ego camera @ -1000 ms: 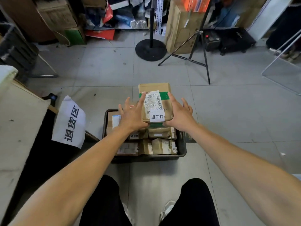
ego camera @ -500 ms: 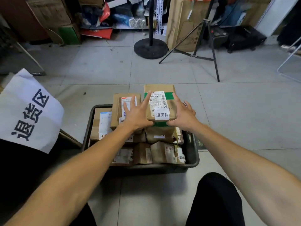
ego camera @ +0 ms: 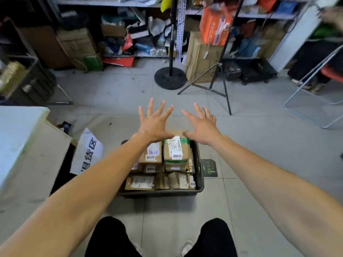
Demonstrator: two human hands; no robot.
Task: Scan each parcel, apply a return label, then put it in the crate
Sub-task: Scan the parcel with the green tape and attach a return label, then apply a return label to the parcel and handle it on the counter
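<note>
Resting now on top of the stack, the brown cardboard parcel with a green tape band [ego camera: 176, 152] sits at the far right of the dark grey plastic crate [ego camera: 199, 175]; half a sec ago both hands were pressed to its sides, lowering it in. Left hand [ego camera: 155, 125] and right hand [ego camera: 201, 127] have since let go and lifted clear: fingers spread straight, palms down, holding nothing, hovering above and beyond the crate's far edge. Judged from this, the put-away step for this parcel is done, and the next unscanned one would be due; none is in view.

Writing: the parcel carries a white shipping label w/ barcode, print too small to read, plus handwritten digits I can't make out. Below it a small white sticker reads 退回件 (return item). Its neighbour to the left, a second brown cardboard parcel [ego camera: 151, 154], has the same 退回件 sticker and a blue scrawl above. Lower parcels show white labels, illegible.

Outward: a white paper sign [ego camera: 87, 153] hangs off the beige worktable [ego camera: 27, 154] at left, reading 退货区 (returns area), partly hidden by the forearm. A dark floor sticker w/ green characters [ego camera: 210, 168] lies just right of the crate, unreadable. Further back: round black stand base [ego camera: 169, 77], black tripod [ego camera: 218, 76], cluttered shelves.
</note>
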